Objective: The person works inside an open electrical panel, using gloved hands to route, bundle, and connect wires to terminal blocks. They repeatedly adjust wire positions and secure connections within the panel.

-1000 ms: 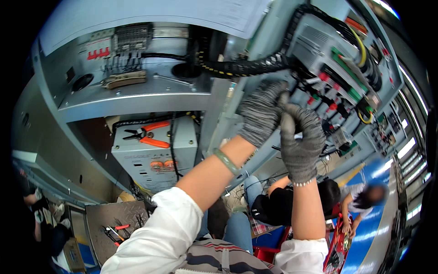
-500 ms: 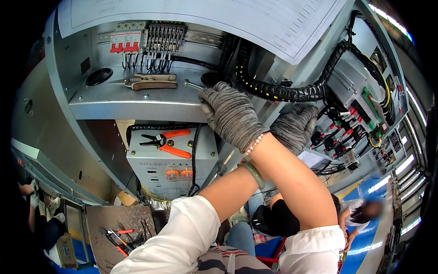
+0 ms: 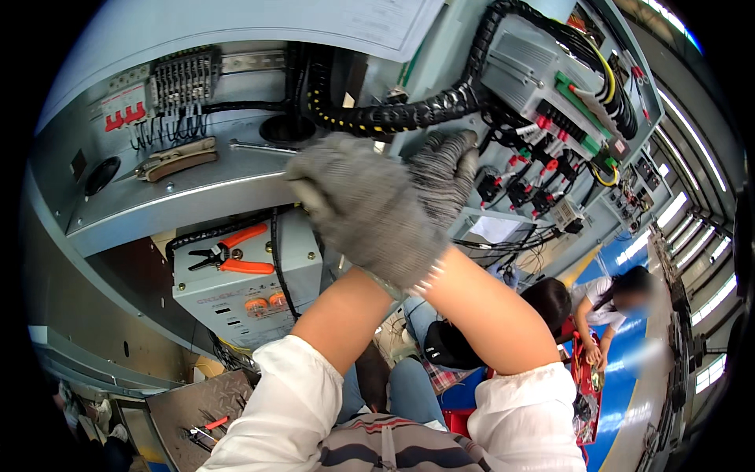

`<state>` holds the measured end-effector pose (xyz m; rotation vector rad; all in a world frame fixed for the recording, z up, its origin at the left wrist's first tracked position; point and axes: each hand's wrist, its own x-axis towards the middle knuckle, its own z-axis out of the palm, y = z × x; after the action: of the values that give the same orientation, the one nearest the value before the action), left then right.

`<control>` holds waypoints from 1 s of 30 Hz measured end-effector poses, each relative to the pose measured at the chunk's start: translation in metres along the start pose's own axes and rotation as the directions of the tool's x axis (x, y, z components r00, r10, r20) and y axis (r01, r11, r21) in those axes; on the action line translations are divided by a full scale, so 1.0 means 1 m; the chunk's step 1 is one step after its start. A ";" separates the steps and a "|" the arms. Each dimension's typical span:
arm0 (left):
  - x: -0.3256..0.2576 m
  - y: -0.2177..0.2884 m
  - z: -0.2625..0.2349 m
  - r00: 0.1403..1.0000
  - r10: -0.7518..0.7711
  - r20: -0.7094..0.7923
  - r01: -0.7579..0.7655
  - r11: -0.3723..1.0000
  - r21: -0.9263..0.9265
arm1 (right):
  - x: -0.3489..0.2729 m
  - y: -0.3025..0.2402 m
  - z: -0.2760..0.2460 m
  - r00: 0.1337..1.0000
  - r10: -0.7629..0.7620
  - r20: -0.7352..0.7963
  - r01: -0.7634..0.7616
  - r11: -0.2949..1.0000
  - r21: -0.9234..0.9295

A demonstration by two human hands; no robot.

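Observation:
My forearms cross, so my right hand is on the left and my left hand on the right, partly behind it. Both wear grey knitted gloves. The right one is smeared by motion in front of the metal shelf edge, and its grip cannot be made out. Below a thick black wrapped cable bundle, my left hand has its fingers curled together at the cabinet frame; whatever they hold is hidden. Nearest the right hand, a wrench lies on the shelf. Farther left on it lie brown-handled pliers.
Orange-handled wire strippers rest on a grey box under the shelf. Red-switched breakers and a terminal block sit behind. A paper sheet hangs above; a wired door panel stands right. Other people sit nearby.
My view has swung, so the cabinet sits farther left in the picture. The right hand is now blurred and covers more of the left wrist. The left hand stays beneath the cable bundle.

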<state>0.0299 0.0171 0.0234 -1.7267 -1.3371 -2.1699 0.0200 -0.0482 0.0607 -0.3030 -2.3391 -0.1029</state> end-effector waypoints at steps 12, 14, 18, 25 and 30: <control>0.001 -0.008 0.008 0.981 0.123 -0.149 -0.114 0.991 0.067 | -0.073 0.095 -0.079 0.643 0.738 -0.203 -0.573 0.640 0.511; 0.000 -0.008 0.008 0.986 0.098 -0.135 -0.092 0.994 0.051 | -0.068 0.093 -0.077 0.622 0.762 -0.180 -0.601 0.611 0.515; 0.000 -0.009 0.006 0.978 0.141 -0.152 -0.131 0.989 0.071 | -0.063 0.101 -0.073 0.590 0.789 -0.174 -0.657 0.594 0.465; 0.000 -0.011 0.006 0.977 0.158 -0.140 -0.146 0.985 0.096 | -0.062 0.105 -0.072 0.637 0.742 -0.210 -0.630 0.658 0.412; 0.000 -0.011 0.008 0.979 0.154 -0.136 -0.139 0.984 0.115 | -0.061 0.109 -0.071 0.581 0.786 -0.211 -0.675 0.610 0.414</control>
<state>0.0296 0.0290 0.0166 -1.5452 -1.2234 -2.0616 0.1376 0.0342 0.0657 -1.0036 -1.6341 0.5575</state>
